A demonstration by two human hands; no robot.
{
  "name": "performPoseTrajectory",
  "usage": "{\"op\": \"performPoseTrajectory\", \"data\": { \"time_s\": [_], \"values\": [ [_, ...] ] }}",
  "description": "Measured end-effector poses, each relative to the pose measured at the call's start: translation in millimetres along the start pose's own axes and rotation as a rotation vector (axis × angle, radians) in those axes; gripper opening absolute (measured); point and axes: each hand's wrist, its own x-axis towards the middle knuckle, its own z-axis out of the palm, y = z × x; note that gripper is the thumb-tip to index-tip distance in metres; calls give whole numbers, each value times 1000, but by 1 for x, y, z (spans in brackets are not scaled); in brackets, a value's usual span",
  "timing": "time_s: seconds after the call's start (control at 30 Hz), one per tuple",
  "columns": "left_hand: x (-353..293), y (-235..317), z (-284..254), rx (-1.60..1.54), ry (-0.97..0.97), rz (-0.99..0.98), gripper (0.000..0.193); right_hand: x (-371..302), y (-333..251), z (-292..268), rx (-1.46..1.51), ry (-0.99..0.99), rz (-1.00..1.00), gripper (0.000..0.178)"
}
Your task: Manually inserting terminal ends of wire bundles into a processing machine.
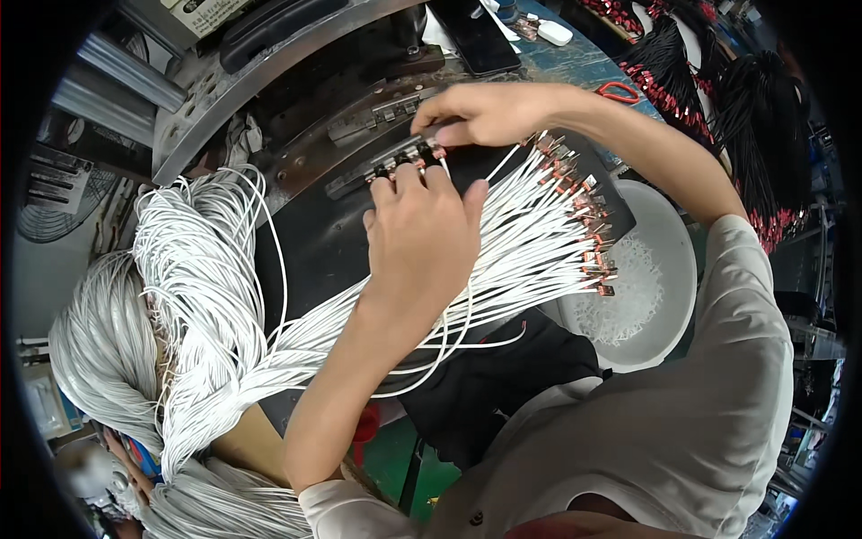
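Note:
A long metal fixture (355, 180) lies on the black work surface, with small metal-and-orange cable connectors (438, 153) set along it. My left hand (420, 235) reaches over from below, palm down. Its fingertips rest on the connectors in the fixture, and its thumb stands apart with nothing against it. At the fixture's far right end, the index finger and thumb of my right hand (498, 112) are closed together. What lies between them is hidden. Below the right forearm, a fanned bundle of white cables (512, 260) ends in many orange-and-metal connectors (593, 220).
Thick coils of white cable (202, 269) fill the left side. A round pale bin (678, 269) at right holds clear scraps. Beyond the fixture are machine parts (314, 54), a black phone (474, 40) and red-handled scissors (618, 92). Black cables hang at far right; another person (135, 472) appears lower left.

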Motion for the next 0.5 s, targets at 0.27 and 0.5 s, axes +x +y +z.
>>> {"op": "performPoseTrajectory", "data": {
  "time_s": [0.27,0.5],
  "values": [
    [84,-60,11,-55,482,77,24,141,46,-46,233,489,-66,35],
    [93,-99,7,80,111,-277,35,165,21,-63,-142,759,-587,11]
  ]
}}
